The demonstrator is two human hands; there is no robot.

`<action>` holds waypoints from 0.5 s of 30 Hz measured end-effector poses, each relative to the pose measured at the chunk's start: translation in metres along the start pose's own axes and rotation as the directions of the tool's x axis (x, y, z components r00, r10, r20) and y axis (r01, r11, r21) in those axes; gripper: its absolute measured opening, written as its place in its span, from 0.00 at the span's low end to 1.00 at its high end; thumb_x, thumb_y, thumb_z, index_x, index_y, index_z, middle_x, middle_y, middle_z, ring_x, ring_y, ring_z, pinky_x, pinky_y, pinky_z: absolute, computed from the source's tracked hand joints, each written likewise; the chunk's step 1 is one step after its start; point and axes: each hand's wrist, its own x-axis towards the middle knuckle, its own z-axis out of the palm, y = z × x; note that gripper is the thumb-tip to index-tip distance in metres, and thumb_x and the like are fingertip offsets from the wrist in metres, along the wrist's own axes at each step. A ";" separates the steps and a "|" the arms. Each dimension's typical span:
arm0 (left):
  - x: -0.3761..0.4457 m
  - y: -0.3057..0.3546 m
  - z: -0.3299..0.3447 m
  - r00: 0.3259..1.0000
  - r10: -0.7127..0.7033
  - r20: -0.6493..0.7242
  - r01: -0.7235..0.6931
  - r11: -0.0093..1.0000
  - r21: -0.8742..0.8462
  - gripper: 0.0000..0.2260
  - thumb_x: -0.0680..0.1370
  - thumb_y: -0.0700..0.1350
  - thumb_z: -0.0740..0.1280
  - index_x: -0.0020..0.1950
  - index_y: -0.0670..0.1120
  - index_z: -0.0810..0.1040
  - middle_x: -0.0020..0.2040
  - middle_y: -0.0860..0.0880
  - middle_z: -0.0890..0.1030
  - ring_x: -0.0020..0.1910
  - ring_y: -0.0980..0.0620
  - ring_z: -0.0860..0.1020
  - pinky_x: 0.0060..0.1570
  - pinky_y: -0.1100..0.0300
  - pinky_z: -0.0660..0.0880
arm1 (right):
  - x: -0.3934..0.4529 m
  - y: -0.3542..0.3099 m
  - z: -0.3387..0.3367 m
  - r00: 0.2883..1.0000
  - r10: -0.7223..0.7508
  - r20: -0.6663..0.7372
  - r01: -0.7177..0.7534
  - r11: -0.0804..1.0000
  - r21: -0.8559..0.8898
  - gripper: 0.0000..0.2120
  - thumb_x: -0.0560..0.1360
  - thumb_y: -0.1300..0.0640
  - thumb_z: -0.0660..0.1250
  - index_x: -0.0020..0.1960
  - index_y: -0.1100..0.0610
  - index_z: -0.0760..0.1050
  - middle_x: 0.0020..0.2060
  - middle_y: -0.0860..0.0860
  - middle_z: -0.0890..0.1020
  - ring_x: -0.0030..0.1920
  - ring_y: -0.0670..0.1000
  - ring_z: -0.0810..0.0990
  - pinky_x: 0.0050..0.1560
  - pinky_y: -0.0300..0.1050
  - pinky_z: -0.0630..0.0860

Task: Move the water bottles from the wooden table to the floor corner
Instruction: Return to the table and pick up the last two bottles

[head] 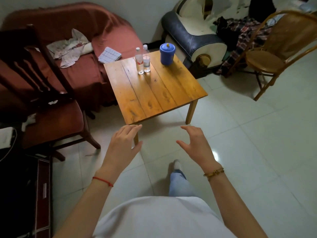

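Two clear water bottles with white caps stand upright side by side near the far edge of the wooden table [154, 93]. The left bottle [139, 61] has a red and white label; the right bottle [146, 60] stands just behind it, touching or nearly so. My left hand [124, 143] hovers in front of the table's near corner, fingers apart and holding nothing. My right hand [195, 143] is level with it over the floor, also spread and holding nothing. Both hands are well short of the bottles.
A blue lidded container [167, 53] stands on the table to the right of the bottles. A red-covered sofa [77, 57] lies left, a dark wooden chair [48, 103] near left, an armchair [192, 36] behind, a cane chair [274, 54] right. White tiled floor [248, 152] spreads around.
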 end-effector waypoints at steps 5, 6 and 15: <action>0.086 0.021 0.016 0.997 -0.057 -0.058 0.056 0.998 -0.017 0.23 0.74 0.47 0.69 0.69 0.47 0.71 0.64 0.49 0.76 0.65 0.51 0.71 0.65 0.51 0.71 | 0.092 0.039 -0.031 0.996 -0.082 0.027 0.083 0.996 -0.033 0.27 0.71 0.51 0.72 0.67 0.55 0.69 0.60 0.51 0.77 0.63 0.49 0.71 0.66 0.44 0.69; 0.103 0.025 0.019 0.996 -0.061 -0.071 0.059 0.998 -0.017 0.23 0.74 0.47 0.70 0.69 0.47 0.71 0.64 0.49 0.76 0.65 0.51 0.71 0.65 0.51 0.70 | 0.112 0.046 -0.037 0.995 -0.096 0.031 0.098 0.994 -0.043 0.27 0.71 0.51 0.72 0.67 0.55 0.70 0.59 0.51 0.78 0.62 0.49 0.72 0.65 0.44 0.70; 0.225 0.037 0.037 0.978 -0.166 -0.124 0.167 0.986 -0.001 0.24 0.74 0.46 0.70 0.69 0.48 0.71 0.64 0.50 0.76 0.65 0.52 0.71 0.65 0.57 0.67 | 0.260 0.082 -0.062 0.976 -0.201 0.089 0.204 0.979 -0.025 0.27 0.72 0.51 0.72 0.68 0.54 0.68 0.62 0.51 0.76 0.65 0.50 0.70 0.65 0.43 0.68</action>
